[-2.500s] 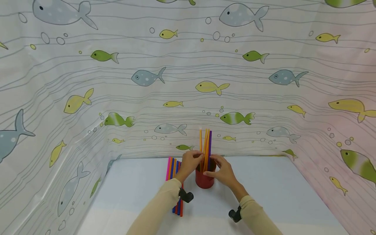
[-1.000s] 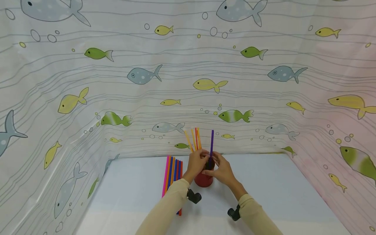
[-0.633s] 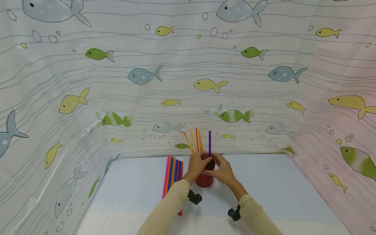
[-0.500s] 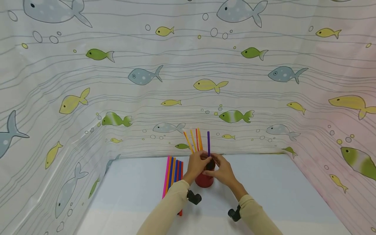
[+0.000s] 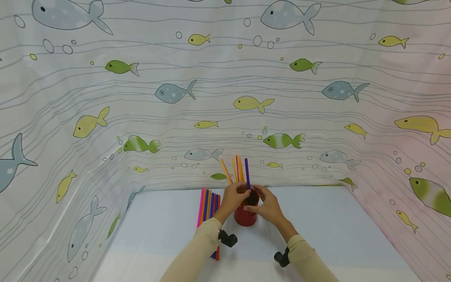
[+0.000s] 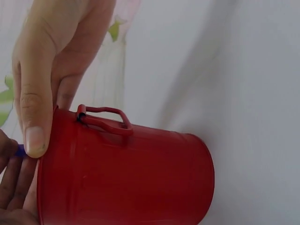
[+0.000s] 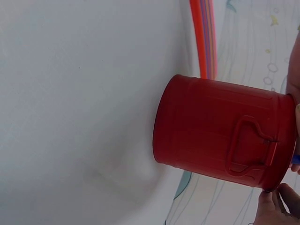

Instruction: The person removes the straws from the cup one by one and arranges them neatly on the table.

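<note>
Pinching purple stick [image 5: 247, 172], nearly upright, with left hand [image 5: 232, 197] over cup [image 5: 245, 216]; curving right hand [image 5: 267, 204], half-spread, round rim [image 6: 41, 187].

Couldn't make out the lower end of the purple stick [image 5: 247, 172], it disappeared around the left hand [image 5: 232, 198]. Left sleeve [image 5: 194, 248] blocked part of the row of sticks [image 5: 209, 205] too, and the right wrist view chopped that row off up top. Left wrist view cropped the red bucket [image 6: 131, 178] along the bottom and lost most of the left hand.
</note>
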Available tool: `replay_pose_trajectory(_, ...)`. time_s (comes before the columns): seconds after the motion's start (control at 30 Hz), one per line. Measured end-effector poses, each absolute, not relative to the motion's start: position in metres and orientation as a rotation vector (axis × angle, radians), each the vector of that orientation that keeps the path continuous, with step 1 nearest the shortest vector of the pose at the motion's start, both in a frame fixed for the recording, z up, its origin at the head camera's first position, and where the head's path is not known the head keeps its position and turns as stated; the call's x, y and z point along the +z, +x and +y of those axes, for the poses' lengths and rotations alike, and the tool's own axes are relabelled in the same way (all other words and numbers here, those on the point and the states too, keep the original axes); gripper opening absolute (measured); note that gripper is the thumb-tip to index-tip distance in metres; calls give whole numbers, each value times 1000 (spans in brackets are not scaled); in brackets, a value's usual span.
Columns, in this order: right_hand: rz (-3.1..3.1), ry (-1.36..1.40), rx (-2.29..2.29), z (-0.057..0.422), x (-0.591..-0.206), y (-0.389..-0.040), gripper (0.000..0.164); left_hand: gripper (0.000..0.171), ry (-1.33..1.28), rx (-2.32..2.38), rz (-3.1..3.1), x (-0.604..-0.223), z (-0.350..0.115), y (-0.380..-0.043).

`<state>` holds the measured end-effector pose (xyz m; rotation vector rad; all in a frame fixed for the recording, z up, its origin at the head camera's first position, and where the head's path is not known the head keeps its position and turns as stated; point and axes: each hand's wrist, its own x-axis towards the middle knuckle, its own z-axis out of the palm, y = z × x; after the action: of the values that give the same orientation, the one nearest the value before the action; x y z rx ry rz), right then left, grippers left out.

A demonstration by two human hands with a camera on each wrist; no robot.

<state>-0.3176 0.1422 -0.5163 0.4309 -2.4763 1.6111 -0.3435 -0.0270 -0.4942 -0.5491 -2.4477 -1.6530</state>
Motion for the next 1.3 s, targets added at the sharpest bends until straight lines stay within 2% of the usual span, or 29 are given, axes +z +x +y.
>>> replay_pose_trajectory(0.73,-2470,449,1598,142,-512,-319,84,24,-601,-1620,-2427,-488,-31,-346)
replay_pose_trajectory(0.9,-2479,433,1599,142,-512,-318,88,26,-653,-1539,-2373,-451,-37,-353)
replay_pose_trajectory(1.13,-2502,420,1607,141,-516,-316,87,24,-756,-1655,-2165,-386,-63,-358)
replay_pose_trajectory(1.3,-2491,409,1607,140,-517,-316,89,28,-674,-1730,-2115,-361,-94,-356)
